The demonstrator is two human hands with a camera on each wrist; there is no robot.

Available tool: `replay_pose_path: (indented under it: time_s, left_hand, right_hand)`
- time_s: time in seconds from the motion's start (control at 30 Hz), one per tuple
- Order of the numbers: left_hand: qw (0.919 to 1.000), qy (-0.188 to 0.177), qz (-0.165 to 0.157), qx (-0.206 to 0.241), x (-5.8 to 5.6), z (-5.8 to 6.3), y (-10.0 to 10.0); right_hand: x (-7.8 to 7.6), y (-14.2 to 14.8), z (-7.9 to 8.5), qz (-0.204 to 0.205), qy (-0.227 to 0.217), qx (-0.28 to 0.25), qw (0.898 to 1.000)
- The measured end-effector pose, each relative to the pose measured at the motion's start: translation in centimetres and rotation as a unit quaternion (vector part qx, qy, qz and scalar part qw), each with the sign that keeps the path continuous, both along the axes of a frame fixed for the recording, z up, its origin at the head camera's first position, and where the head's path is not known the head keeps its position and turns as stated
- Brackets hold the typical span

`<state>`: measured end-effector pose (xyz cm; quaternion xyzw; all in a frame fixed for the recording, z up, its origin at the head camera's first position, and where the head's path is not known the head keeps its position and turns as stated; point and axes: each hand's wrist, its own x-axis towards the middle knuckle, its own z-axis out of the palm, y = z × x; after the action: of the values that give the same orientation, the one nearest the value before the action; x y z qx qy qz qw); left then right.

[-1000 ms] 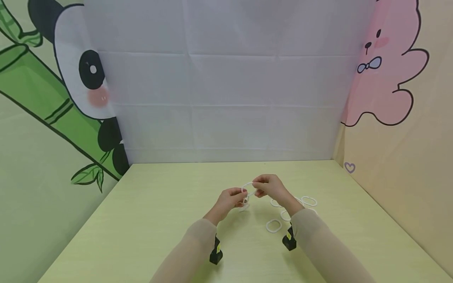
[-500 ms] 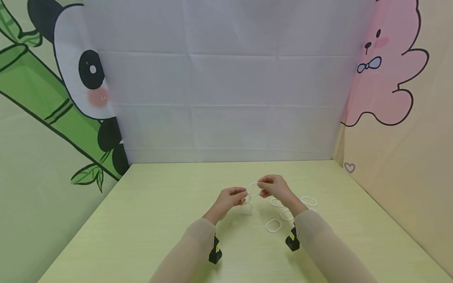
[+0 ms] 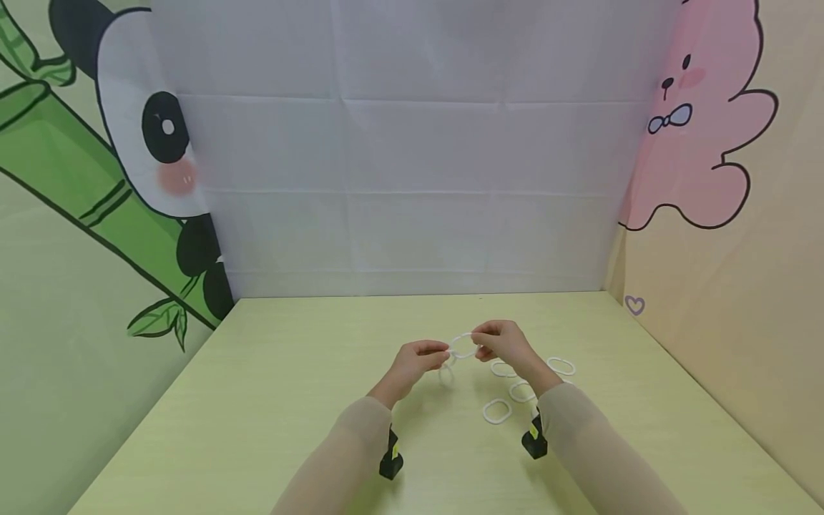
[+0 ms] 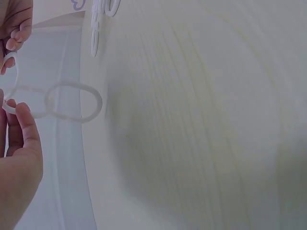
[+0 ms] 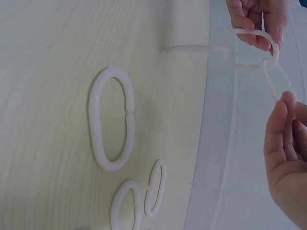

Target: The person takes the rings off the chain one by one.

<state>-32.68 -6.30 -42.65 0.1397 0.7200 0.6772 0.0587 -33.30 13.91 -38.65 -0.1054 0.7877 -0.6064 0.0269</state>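
My left hand and right hand meet above the middle of the table. Between thumb and fingers, the right hand pinches one side of a white oval plastic chain link. A second white link, looped through it, is pinched by the left hand. Below the left fingers more links hang in a chain, the lowest link showing in the left wrist view, blurred. The left fingertips cover part of the joint in the head view.
Several loose white links lie on the pale wood-grain table at the right, among them a nearest link showing a narrow gap in its side. Some sit under my right forearm. A pale cloth backdrop rises behind the table, with cartoon-printed side panels.
My right hand has shifted right, drawing its link out to the right of the left fingers. The hanging links have swung below the left hand, which stays nearly in place.
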Motion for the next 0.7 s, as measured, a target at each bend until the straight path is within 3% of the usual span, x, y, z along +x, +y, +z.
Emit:
replay_pose_path:
  time_s: [0.5,0.7]
  left_hand:
    - [0.9997,-0.004,0.025,0.006,0.1,0.3,0.1]
    - [0.9997,0.006,0.020,0.013,1.1,1.7,0.2]
  right_hand:
    - [0.0,0.4,-0.5,0.027,-0.020,-0.010,0.999]
    - [0.1,0.4,-0.7,0.039,-0.019,0.002,0.999]
